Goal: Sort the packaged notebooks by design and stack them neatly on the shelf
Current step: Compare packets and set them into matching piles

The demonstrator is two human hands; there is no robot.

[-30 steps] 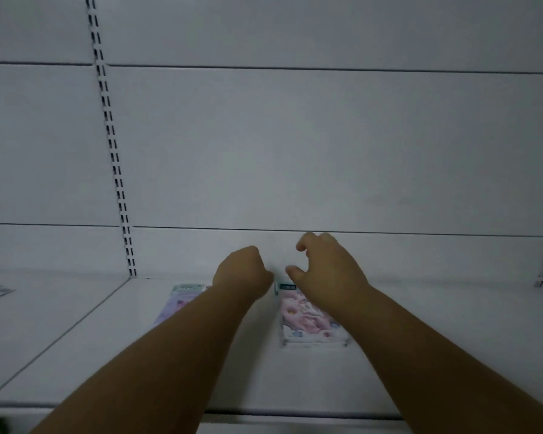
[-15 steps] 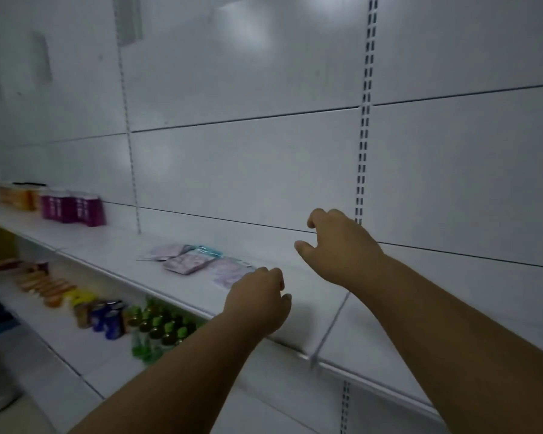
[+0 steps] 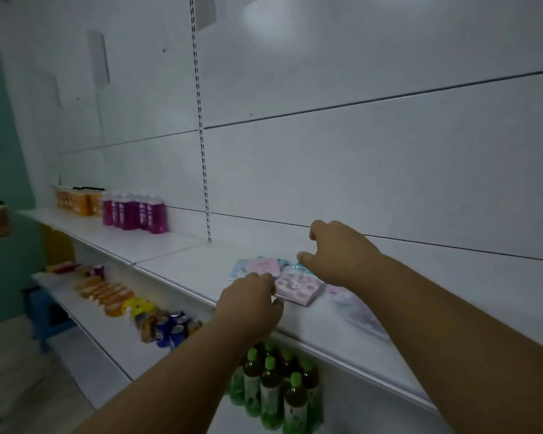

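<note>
Notebooks: a loose, unsorted cluster of packaged notebooks (image 3: 298,285) on the shelf (image 3: 182,261); sorting barely begun.
Left hand (image 3: 251,305): curled at the cluster's front edge; grip unclear.
Right hand (image 3: 336,252): loosely open, empty, above the cluster.

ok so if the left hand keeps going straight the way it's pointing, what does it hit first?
Probably the pink patterned notebook pack: the left hand has its fingertips right at that pack's near edge on the shelf. Whether they touch is unclear.

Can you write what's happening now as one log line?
step: reach for notebooks | left hand: open, at pink pack | right hand: open, above | shelf: unsorted
</note>
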